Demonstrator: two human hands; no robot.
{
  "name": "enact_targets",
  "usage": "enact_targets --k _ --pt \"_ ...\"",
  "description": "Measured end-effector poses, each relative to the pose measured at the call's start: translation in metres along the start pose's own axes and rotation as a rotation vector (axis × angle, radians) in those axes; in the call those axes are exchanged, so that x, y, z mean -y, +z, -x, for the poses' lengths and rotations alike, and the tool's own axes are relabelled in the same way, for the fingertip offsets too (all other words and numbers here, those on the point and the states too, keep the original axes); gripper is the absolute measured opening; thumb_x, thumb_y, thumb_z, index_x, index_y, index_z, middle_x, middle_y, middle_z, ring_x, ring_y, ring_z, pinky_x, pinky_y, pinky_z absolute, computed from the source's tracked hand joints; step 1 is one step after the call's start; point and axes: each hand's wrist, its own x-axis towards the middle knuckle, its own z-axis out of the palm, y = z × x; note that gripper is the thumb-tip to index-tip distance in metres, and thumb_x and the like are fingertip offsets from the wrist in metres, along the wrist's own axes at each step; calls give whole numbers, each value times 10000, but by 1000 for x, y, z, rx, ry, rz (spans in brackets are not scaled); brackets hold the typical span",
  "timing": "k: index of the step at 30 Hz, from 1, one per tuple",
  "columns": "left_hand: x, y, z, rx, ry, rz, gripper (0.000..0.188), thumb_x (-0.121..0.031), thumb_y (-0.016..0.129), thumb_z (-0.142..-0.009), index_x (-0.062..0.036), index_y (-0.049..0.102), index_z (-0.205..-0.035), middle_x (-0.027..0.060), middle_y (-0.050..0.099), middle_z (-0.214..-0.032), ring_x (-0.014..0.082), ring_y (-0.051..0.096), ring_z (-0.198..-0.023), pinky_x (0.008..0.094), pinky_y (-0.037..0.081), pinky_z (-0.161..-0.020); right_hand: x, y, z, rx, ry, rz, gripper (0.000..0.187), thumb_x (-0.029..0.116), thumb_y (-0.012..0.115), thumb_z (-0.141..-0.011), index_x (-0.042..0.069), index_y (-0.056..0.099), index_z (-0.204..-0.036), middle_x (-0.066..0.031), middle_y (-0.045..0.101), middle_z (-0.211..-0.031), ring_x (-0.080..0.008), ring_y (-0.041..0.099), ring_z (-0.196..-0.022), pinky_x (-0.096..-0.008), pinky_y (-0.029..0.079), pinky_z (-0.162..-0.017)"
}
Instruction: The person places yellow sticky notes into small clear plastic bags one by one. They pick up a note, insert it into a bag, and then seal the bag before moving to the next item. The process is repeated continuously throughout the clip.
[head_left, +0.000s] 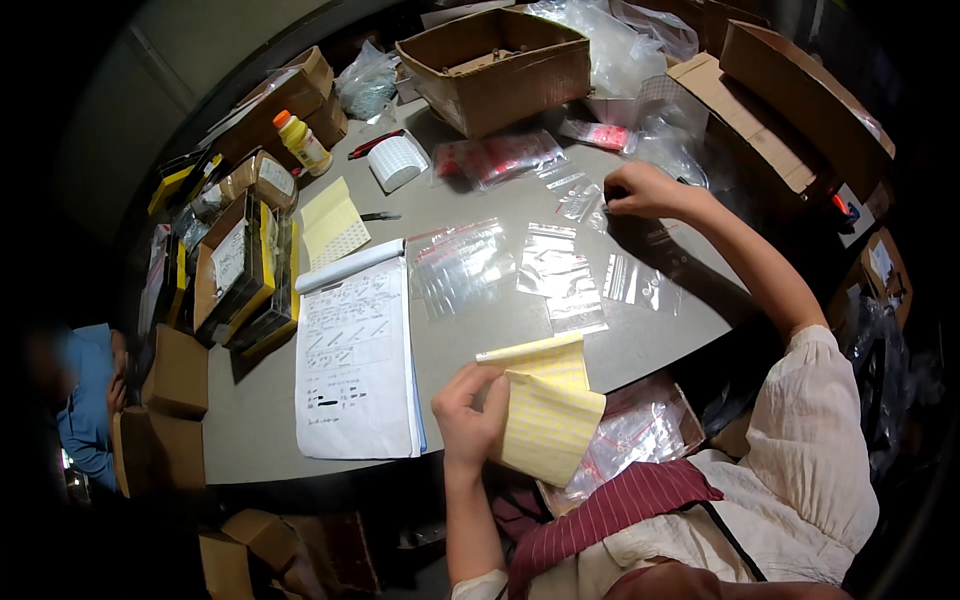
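Observation:
At the table's near edge my left hand pinches a folded yellow sheet of labels, its lower part hanging over the edge. My right hand reaches across to the far right of the table with its fingers curled down. What those fingers hold, if anything, is hidden. Small clear plastic bags lie just left of it. Closer in are more clear zip bags and a few bags with small parts. A stack of larger clear zip bags lies left of these.
An open notebook lies on the left, beside another yellow label sheet and a pen. Red-filled packets sit before a large cardboard box. An orange-capped bottle stands far left. Someone in blue is beyond the left edge.

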Motion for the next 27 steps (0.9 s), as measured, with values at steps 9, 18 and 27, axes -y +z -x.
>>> enact_targets --k 9,18,27 --pt "1 0 -1 -15 -6 7 109 -60 677 -848 40 707 -877 154 698 -822 275 684 -739 343 517 -693 2 -8 -26 39 93 296 303 204 774 -799 -33 646 -937 -212 692 -898 -383 673 -865 -475 512 -754" --pt "0 -3 2 -82 0 10 107 -55 677 -862 42 708 -894 160 705 -844 287 691 -770 337 520 -710 -10 35 -66 -270 -172 203 178 38 636 -819 -11 603 -987 -202 669 -958 -388 665 -916 -442 536 -784" --pt "2 -1 2 -86 41 80 99 -27 682 -869 48 706 -931 162 708 -867 277 697 -772 326 529 -708 18 8 -50 -454 -203 378 396 118 765 -819 -3 546 -1127 -171 598 -1095 -355 626 -1008 -460 534 -814"
